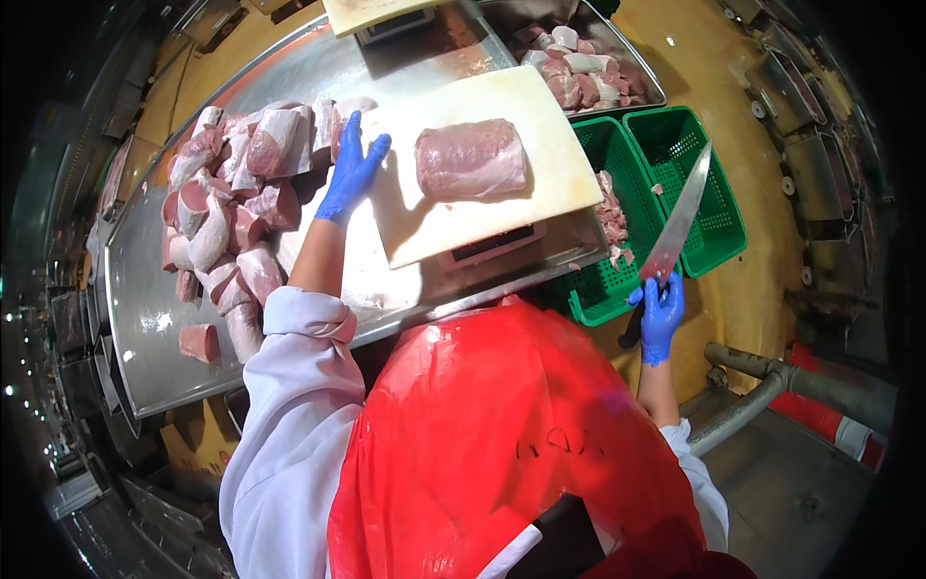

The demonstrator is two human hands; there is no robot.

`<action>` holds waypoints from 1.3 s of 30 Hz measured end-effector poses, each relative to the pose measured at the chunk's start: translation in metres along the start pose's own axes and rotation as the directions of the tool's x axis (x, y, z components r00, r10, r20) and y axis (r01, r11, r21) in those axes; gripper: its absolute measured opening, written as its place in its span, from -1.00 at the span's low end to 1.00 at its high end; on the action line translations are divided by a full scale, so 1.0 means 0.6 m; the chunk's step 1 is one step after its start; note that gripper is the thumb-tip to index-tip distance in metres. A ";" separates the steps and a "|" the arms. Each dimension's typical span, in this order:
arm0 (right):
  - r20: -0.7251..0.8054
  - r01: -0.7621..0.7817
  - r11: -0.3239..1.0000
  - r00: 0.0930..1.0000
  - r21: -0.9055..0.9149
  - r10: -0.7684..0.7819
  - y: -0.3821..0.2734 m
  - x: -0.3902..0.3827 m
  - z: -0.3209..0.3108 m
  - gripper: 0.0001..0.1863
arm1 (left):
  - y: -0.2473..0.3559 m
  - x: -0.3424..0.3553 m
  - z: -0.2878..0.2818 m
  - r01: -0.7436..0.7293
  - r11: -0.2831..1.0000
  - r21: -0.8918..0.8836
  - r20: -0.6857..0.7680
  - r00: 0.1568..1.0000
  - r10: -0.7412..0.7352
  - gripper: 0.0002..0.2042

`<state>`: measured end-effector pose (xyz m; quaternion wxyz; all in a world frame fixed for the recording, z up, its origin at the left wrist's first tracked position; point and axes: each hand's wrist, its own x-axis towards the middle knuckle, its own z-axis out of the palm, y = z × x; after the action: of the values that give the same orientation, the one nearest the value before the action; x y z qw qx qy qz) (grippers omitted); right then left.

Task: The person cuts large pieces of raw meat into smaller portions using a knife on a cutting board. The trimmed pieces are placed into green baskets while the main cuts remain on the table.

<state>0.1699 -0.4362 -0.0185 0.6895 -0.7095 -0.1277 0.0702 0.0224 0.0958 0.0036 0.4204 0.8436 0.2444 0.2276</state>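
A block of raw meat lies on a white cutting board, which rests on a scale. My left hand, in a blue glove, is beside the board's left edge with its fingers apart and nothing in them. To its left, many cut pieces of meat are heaped on the metal table. Out at the right, my right hand, also gloved in blue, is closed round the dark handle of a long knife. The blade points up and away, over the green baskets.
Two green baskets stand right of the metal table; the nearer one holds meat scraps. A metal tray of meat chunks sits behind them. Another board is at the far edge. A metal pipe railing runs at lower right.
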 end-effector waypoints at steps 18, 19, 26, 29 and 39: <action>0.443 -0.157 0.943 0.896 0.293 0.012 -0.058 0.092 0.221 -0.90 | 0.036 0.051 0.048 -0.101 0.995 -0.020 0.019 0.995 0.102 -0.47; 0.448 -0.166 0.944 0.894 0.286 0.021 -0.053 0.088 0.219 -0.90 | 0.030 0.054 0.050 -0.105 0.993 -0.056 0.031 0.994 0.107 -0.48; 0.543 -0.291 0.923 0.832 0.251 0.115 -0.060 0.071 0.325 -0.84 | 0.004 0.054 0.102 -0.085 0.976 -0.201 0.295 0.945 0.143 -0.64; 0.624 -0.234 0.943 0.781 0.238 0.036 -0.030 0.114 0.386 -0.80 | 0.015 0.024 0.100 0.010 0.948 -0.318 0.289 0.953 0.087 -0.66; 0.641 -0.037 0.989 0.758 -0.143 0.121 -0.083 0.261 0.466 -0.79 | 0.039 -0.103 0.089 -0.072 0.995 -0.071 -0.043 0.997 0.069 -0.79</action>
<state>0.2384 -0.1231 0.0321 0.5549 -0.6868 -0.3318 0.3320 0.0113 0.0143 -0.0170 0.4374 0.8312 0.2147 0.2679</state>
